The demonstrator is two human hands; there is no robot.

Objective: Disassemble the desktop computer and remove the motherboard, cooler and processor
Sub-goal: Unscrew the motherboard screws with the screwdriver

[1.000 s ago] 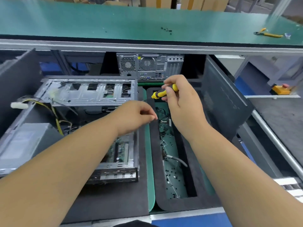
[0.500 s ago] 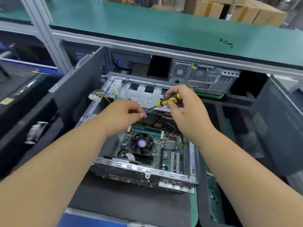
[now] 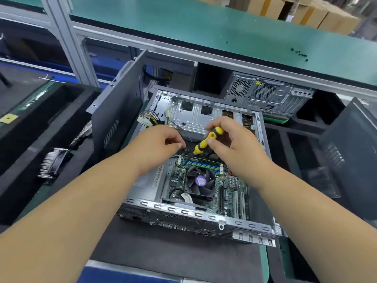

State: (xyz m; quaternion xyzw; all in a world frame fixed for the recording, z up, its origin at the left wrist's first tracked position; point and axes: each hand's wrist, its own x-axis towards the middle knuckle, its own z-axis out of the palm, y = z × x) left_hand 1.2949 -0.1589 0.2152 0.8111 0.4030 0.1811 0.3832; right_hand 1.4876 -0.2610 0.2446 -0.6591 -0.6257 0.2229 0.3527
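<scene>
Open desktop case lies flat on the dark foam worktop, motherboard still seated inside, cooler fan at the board's centre; processor hidden under it. My right hand is clamped on the yellow-black screwdriver, shaft angled toward 7 o'clock to the board's 12 o'clock edge by the RAM sticks. My left hand sits at 9 o'clock of the handle, fingertips pinched together, on what I cannot tell. Board looks thin, stiff, fragile: I'd lift by edges, not components. Cooler looks heavier, rigid: grip its frame sides, not the blades. A removed heatsink lies at 9 o'clock.
</scene>
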